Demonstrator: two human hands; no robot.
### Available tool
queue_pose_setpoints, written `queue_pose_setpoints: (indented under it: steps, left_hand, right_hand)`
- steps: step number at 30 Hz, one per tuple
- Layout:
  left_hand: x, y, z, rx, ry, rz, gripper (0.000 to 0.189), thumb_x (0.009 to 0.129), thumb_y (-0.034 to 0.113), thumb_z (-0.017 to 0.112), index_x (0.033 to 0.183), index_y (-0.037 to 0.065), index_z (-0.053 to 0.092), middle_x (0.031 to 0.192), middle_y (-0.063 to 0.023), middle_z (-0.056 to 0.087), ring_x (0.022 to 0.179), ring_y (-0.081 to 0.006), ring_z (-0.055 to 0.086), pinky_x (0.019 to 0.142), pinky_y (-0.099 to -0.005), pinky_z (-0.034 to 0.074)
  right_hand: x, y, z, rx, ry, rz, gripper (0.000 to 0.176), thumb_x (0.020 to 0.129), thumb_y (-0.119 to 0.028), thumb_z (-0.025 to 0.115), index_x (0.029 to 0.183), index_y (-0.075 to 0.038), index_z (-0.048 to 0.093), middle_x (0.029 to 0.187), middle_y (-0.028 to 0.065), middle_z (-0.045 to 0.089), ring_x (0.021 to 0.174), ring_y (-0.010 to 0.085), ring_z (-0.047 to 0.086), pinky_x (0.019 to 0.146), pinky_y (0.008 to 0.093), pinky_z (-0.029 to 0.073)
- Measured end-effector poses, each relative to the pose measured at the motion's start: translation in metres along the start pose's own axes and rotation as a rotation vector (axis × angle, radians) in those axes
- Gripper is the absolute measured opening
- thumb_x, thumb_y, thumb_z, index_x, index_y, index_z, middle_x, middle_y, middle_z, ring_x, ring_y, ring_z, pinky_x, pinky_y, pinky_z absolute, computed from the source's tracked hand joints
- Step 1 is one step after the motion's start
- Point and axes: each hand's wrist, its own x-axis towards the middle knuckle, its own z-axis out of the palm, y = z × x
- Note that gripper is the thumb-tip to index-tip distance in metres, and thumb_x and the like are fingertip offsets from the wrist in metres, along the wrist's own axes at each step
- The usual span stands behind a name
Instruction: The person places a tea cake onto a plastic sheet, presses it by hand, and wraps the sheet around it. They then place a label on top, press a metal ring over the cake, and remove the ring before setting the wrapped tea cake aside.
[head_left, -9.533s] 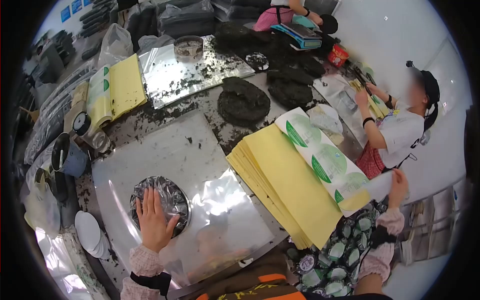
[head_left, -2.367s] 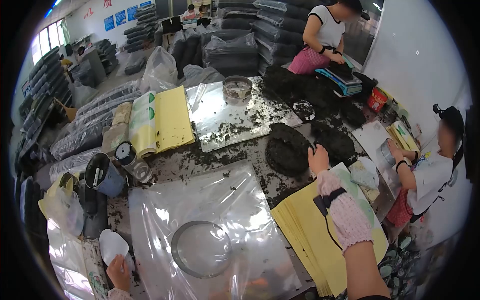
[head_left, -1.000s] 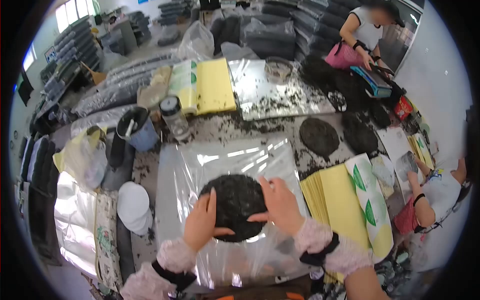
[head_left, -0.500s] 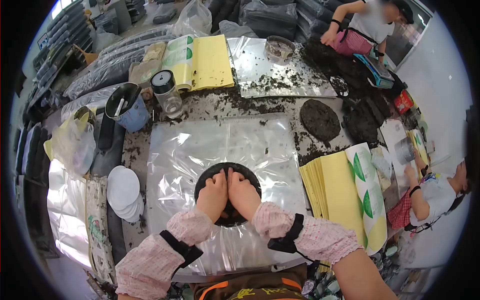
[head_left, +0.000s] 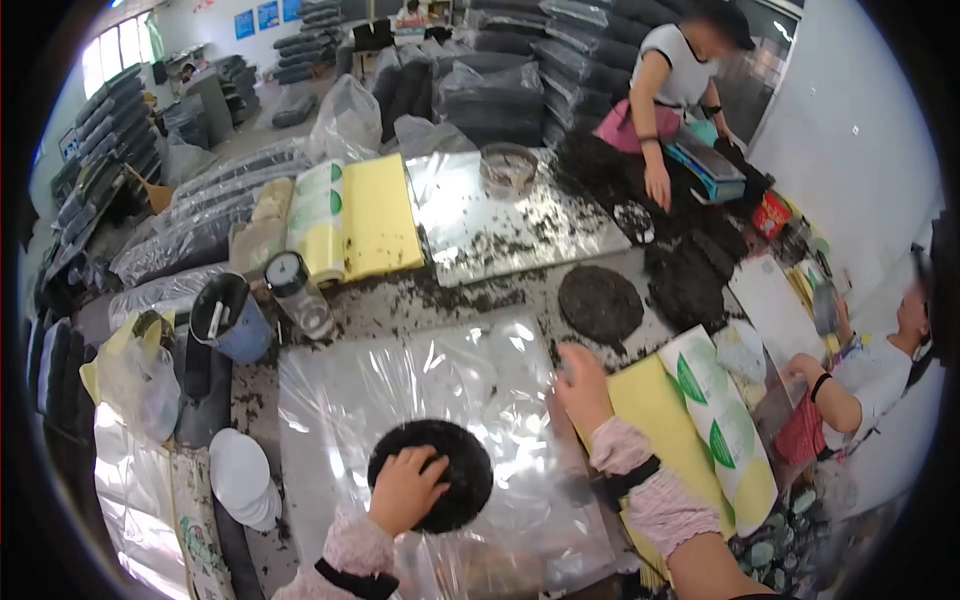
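Note:
My left hand point(head_left: 408, 488) rests on a round black disc point(head_left: 455, 460) with a crumbly, leafy-looking surface. Its fingers are spread over the disc's left half, covering part of it. Beneath the disc lies a shiny clear plastic sheet point(head_left: 335, 385). To the right, my right hand point(head_left: 583, 388) is held above the sheet's right edge with its fingers extended and nothing visible in them. It is nearest to a stack of yellow paper point(head_left: 655, 410). Beyond that hand, a second dark, flat round cake point(head_left: 600, 303) lies on the table.
A blue cup point(head_left: 240, 335), a lidded clear jar point(head_left: 312, 312) and white paper discs point(head_left: 240, 470) stand or lie on the left. A metal sheet point(head_left: 460, 245) strewn with dark bits is behind. Two people point(head_left: 680, 75) work at the far right and right side, by a dark heap point(head_left: 690, 285).
My right hand has left the black disc and moved right and away from me. My left hand stays on the disc, fingers now spread. The view has tilted upward.

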Motion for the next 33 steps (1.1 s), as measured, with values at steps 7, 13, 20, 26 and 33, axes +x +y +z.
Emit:
queue_pose_setpoints:
  steps: [7, 13, 20, 26, 33]
  left_hand:
    - [0.0, 0.003, -0.006, -0.194, 0.146, -0.065, 0.042, 0.087, 0.022, 0.072, 0.126, 0.008, 0.065, 0.124, -0.0108, 0.063, 0.115, -0.0329, 0.058, 0.096, -0.0445, 0.048]
    - [-0.041, -0.007, -0.022, -0.774, 0.554, -0.421, 0.047, 0.097, 0.016, 0.06, 0.142, 0.002, 0.052, 0.147, -0.0162, 0.051, 0.137, -0.0305, 0.047, 0.113, -0.0389, 0.038]
    - [-0.042, -0.016, -0.008, -0.518, 0.523, -0.408, 0.052, 0.082, -0.005, 0.067, 0.133, 0.002, 0.059, 0.143, -0.0168, 0.05, 0.135, -0.0337, 0.047, 0.113, -0.0402, 0.039]
    - [-0.025, -0.01, -0.006, -0.285, 0.486, -0.406, 0.048, 0.07, -0.009, 0.064, 0.116, 0.003, 0.061, 0.128, -0.0171, 0.054, 0.121, -0.0391, 0.05, 0.105, -0.0462, 0.042]
    - [-0.01, -0.014, -0.023, -0.063, 0.288, -0.254, 0.037, 0.072, 0.001, 0.066, 0.109, 0.005, 0.063, 0.116, -0.0179, 0.056, 0.11, -0.0385, 0.051, 0.094, -0.0469, 0.044]
  right_hand:
    - [0.111, 0.091, -0.002, -0.295, 0.021, 0.167, 0.05, 0.09, -0.004, 0.053, 0.14, -0.001, 0.052, 0.134, 0.0223, 0.06, 0.127, 0.0387, 0.055, 0.106, 0.0476, 0.043]
    - [-0.061, -0.13, -0.024, 0.0, 0.036, -0.771, 0.045, 0.087, -0.011, 0.055, 0.13, 0.001, 0.062, 0.138, 0.0194, 0.058, 0.132, 0.0424, 0.052, 0.115, 0.0625, 0.029]
    - [-0.114, -0.173, -0.006, 0.149, -0.386, -0.726, 0.076, 0.085, -0.038, 0.069, 0.145, 0.003, 0.047, 0.148, 0.0271, 0.046, 0.141, 0.0413, 0.041, 0.118, 0.052, 0.031]
    - [-0.084, -0.186, 0.05, -0.087, -0.49, -0.711, 0.098, 0.088, -0.073, 0.053, 0.155, -0.005, 0.034, 0.16, 0.0306, 0.024, 0.152, 0.0466, 0.013, 0.12, 0.0624, 0.01]
    - [-0.093, -0.18, 0.058, -0.158, -0.522, -0.67, 0.096, 0.09, -0.074, 0.047, 0.155, -0.004, 0.034, 0.158, 0.0327, 0.026, 0.152, 0.0472, 0.014, 0.121, 0.0603, 0.008]
